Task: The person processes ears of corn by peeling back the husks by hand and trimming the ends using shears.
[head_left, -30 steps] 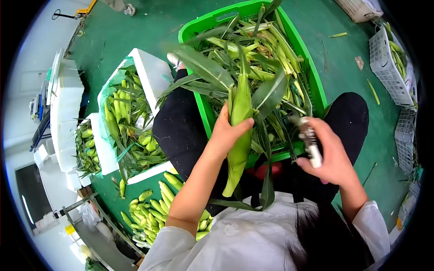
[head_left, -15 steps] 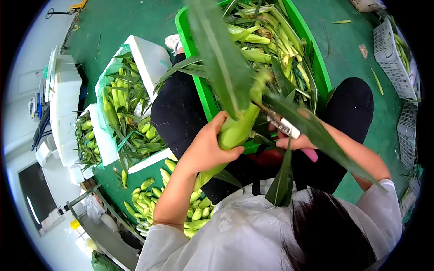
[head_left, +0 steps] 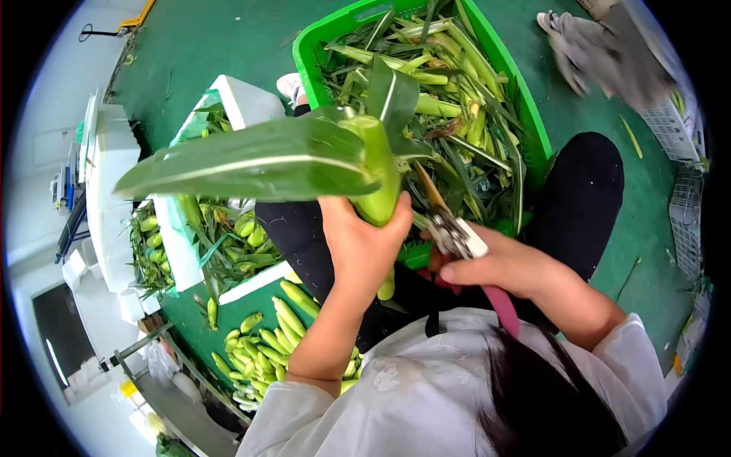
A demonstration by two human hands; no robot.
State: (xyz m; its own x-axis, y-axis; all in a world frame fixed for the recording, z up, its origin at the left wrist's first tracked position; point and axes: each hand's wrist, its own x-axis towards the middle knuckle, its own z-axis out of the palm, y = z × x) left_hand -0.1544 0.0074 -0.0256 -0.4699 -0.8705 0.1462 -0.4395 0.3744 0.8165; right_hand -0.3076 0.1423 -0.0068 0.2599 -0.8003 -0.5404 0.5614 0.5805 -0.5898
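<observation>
My left hand (head_left: 358,240) is closed around an ear of corn (head_left: 378,179) in its green husk, held up in front of my lap. A long leaf stretches left from the top of the ear. My right hand (head_left: 499,263) grips pruning shears (head_left: 453,232) with a pink handle, just right of the ear and apart from it. The blades point up and left, over the near end of a green crate (head_left: 525,99). Inside the crate lie cut husks and leaves (head_left: 457,107).
Trimmed corn ears (head_left: 266,346) lie heaped on the floor at the lower left. Beyond them stand white foam boxes (head_left: 247,107) of leafy corn. White baskets (head_left: 670,133) line the right side. Another person's blurred legs (head_left: 601,53) are at the upper right.
The ear has turned more upright, and its long leaf has swung left. The shears have moved slightly down and left. A person's legs have come into view at the upper right.
</observation>
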